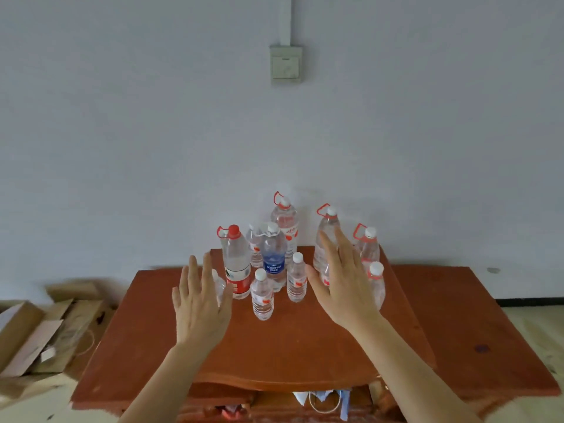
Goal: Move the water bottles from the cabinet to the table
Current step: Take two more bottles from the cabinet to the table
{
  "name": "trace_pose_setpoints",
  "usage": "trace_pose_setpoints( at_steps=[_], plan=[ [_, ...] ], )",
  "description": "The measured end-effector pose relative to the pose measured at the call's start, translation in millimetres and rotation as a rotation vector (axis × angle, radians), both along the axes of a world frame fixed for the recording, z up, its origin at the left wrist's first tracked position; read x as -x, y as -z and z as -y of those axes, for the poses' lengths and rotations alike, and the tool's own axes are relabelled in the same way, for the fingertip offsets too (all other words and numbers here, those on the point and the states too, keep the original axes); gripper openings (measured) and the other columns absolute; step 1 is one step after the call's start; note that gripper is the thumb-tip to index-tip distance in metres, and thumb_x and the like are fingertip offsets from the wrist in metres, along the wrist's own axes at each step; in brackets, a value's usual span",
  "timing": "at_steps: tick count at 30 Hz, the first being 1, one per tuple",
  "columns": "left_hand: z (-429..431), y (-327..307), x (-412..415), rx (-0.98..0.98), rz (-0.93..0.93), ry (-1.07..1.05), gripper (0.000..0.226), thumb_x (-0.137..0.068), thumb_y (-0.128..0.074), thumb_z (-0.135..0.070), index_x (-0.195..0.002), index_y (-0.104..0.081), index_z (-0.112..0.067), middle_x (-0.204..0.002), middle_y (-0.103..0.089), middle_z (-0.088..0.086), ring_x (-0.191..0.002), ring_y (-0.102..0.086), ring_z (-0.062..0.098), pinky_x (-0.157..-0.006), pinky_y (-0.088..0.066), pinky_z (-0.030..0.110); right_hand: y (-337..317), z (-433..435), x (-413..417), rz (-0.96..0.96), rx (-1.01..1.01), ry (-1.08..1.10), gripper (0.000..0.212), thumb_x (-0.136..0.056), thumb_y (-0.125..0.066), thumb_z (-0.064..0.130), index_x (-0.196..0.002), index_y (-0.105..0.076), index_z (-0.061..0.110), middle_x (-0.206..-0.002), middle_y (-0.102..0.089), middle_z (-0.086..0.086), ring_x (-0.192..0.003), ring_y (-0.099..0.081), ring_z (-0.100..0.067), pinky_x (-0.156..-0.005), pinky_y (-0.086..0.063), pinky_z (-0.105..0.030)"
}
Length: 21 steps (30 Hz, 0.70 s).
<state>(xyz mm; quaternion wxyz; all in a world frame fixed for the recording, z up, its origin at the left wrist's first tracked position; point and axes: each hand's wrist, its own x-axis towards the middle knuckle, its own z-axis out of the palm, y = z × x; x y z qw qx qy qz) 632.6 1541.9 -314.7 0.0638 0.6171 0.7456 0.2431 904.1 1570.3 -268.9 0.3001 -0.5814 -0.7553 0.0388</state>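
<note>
My left hand (200,303) and right hand (343,288) are both spread flat, fingers straight, gripping nothing, above the cabinet (274,346) top. The bottles (274,261) stand upright just past my fingertips. A small bottle (262,296) stands between my hands, and a red-capped bottle (235,264) stands beyond my left fingers. A tall bottle (326,236) is behind my right fingers. Something clear, perhaps another bottle, hides behind my left hand.

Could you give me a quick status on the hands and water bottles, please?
Left hand open, right hand open, neither holding. Water bottles upright, clustered on wooden top. Nothing blocking them.
</note>
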Motion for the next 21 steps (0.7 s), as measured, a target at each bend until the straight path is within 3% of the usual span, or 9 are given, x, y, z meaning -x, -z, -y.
trace_pose_setpoints(
  at_steps=[3, 8, 12, 16, 18, 21],
  plan=[
    [-54.2, 27.8, 27.4, 0.089, 0.094, -0.04, 0.084, -0.095, -0.026, -0.066, -0.159, 0.014, -0.028, -0.17, 0.008, 0.003, -0.157, 0.0, 0.027, -0.126, -0.011, 0.053, 30.9, -54.1, 34.5, -0.052, 0.067, 0.019, 0.069, -0.102, -0.039, 0.064, -0.16, -0.009, 0.042, -0.171, -0.007, 0.003, -0.155, -0.015, -0.02, -0.117, -0.033, -0.046],
    [-110.3, 87.2, 48.4, 0.207, 0.297, -0.108, 0.1, -0.085, -0.037, -0.074, -0.161, 0.006, -0.025, -0.171, -0.003, 0.004, -0.156, -0.009, 0.028, -0.124, -0.02, 0.052, 103.8, -99.7, 72.8, -0.126, 0.145, -0.02, 0.072, -0.102, -0.042, 0.063, -0.161, -0.008, 0.04, -0.169, -0.017, 0.004, -0.151, -0.017, -0.011, -0.113, -0.031, -0.035],
    [-131.6, 159.7, 51.3, 0.244, 0.55, -0.242, 0.111, -0.081, -0.068, -0.062, -0.161, 0.003, -0.031, -0.167, -0.023, 0.001, -0.151, -0.027, 0.027, -0.116, -0.033, 0.053, 201.8, -117.4, 96.7, -0.276, 0.357, -0.056, 0.089, -0.098, -0.057, 0.059, -0.159, 0.006, 0.043, -0.17, -0.001, 0.016, -0.156, -0.009, -0.007, -0.117, -0.03, -0.031],
    [-135.4, 210.9, 54.4, 0.22, 0.659, -0.335, 0.121, -0.076, -0.082, -0.052, -0.154, 0.01, -0.047, -0.163, -0.033, 0.0, -0.148, -0.034, 0.024, -0.116, -0.034, 0.052, 271.4, -122.3, 117.4, -0.39, 0.473, -0.053, 0.107, -0.089, -0.068, 0.061, -0.157, 0.013, 0.043, -0.165, 0.009, 0.025, -0.156, -0.007, -0.004, -0.122, -0.019, -0.023],
    [-139.5, 229.1, 58.0, 0.231, 0.666, -0.389, 0.117, -0.077, -0.084, -0.047, -0.154, 0.003, -0.046, -0.154, -0.045, 0.001, -0.14, -0.046, 0.026, -0.111, -0.041, 0.052, 292.3, -127.7, 127.4, -0.432, 0.51, -0.027, 0.11, -0.087, -0.071, 0.06, -0.157, 0.012, 0.042, -0.166, 0.002, 0.023, -0.154, -0.01, 0.0, -0.121, -0.022, -0.018],
    [-145.6, 241.3, 54.2, 0.214, 0.668, -0.418, 0.088, -0.08, -0.083, -0.042, -0.146, -0.026, -0.032, -0.132, -0.06, -0.002, -0.12, -0.059, 0.028, -0.098, -0.048, 0.048, 304.9, -135.5, 130.8, -0.492, 0.551, -0.026, 0.103, -0.089, -0.074, 0.05, -0.159, 0.0, 0.038, -0.165, -0.03, 0.005, -0.149, -0.036, -0.012, -0.114, -0.044, -0.034]
  ],
)
